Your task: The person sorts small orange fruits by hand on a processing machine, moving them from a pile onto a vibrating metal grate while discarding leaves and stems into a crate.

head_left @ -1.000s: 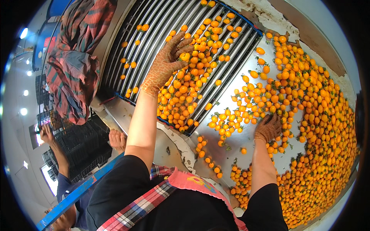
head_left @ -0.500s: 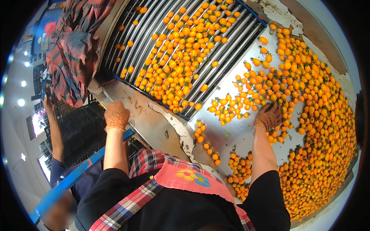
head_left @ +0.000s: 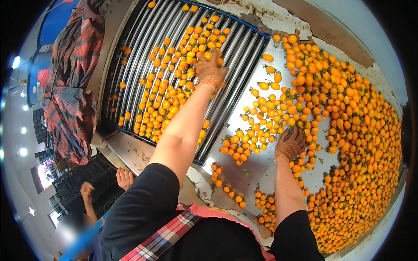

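Over the metal roller bed (head_left: 237,65), my left hand (head_left: 211,71) in a brown-orange patterned glove reaches out with its fingers spread. It is on or just above the orange cherry tomatoes (head_left: 163,100) scattered along the rollers. On the smooth metal tray (head_left: 257,172) to the right, my right hand (head_left: 291,144), in a similar glove, lies among loose tomatoes (head_left: 265,115), its fingers apart and slightly bent. Nothing gripped shows in either hand. A deep heap of tomatoes (head_left: 361,152), many with green stem tops, fills the tray's right side.
Red and dark checked cloth (head_left: 72,87) hangs left of the rollers. Black crates (head_left: 82,180) are stacked at the lower left, where another person's hand (head_left: 125,178) shows near the frame. A worn, peeling ledge (head_left: 278,17) borders the far side.
My left hand has moved from the near left side up and right, onto the tomatoes on the rollers. The view has shifted; my right hand stays among the tray tomatoes.
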`<state>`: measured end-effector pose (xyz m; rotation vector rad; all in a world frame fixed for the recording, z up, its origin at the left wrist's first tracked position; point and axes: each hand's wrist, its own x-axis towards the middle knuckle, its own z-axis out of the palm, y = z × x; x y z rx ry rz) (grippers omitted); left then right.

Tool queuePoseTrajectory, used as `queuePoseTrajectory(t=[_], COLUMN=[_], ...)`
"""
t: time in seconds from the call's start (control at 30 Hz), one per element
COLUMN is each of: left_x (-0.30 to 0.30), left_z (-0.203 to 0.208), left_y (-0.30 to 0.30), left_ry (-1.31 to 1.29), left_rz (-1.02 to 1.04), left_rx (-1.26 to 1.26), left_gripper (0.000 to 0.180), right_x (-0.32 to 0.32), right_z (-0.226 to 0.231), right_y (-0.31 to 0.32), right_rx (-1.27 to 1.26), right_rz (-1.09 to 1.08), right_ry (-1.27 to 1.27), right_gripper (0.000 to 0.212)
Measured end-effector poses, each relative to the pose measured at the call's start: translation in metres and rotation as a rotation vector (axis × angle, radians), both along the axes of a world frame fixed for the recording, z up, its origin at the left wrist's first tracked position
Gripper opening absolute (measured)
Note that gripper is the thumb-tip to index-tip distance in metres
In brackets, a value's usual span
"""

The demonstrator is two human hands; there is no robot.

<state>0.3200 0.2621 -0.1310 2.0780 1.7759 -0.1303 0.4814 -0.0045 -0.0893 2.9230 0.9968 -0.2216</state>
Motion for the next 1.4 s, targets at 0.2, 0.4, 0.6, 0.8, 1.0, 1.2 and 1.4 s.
queuePoseTrajectory(t=[0.2, 0.4, 0.6, 0.8, 1.0, 1.2, 1.4], left_x=[0.000, -0.170, -0.149, -0.109, -0.238, -0.233, -0.139], left_z=[0.006, 0.013, -0.014, 0.012, 0.030, -0.021, 0.032], left_y=[-0.047, -0.038, -0.056, -0.086, -0.093, -0.167, -0.149], left_ry=[-0.451, 0.230, 0.323, -0.334, 0.103, 0.065, -0.080], left_rz=[-0.170, 0.245, 0.315, -0.272, 0.132, 0.384, -0.022], left_rx=[0.091, 0.332, 0.163, 0.054, 0.340, 0.099, -0.222], left_gripper=[0.056, 0.077, 0.074, 0.053, 0.067, 0.084, 0.063], right_x=[0.006, 0.007, 0.000, -0.004, -0.001, 0.000, 0.002], right_z=[-0.037, -0.045, -0.064, -0.073, -0.089, -0.085, -0.086], right_y=[-0.022, -0.032, -0.037, -0.041, -0.055, -0.050, -0.050], right_rx=[0.073, -0.015, -0.036, 0.087, 0.130, 0.080, 0.085], right_rz=[0.203, 0.064, -0.027, 0.048, 0.075, 0.082, 0.083], right_ry=[-0.275, -0.060, 0.050, -0.152, -0.294, -0.274, -0.270], right_gripper=[0.039, 0.041, 0.049, 0.045, 0.045, 0.046, 0.046])
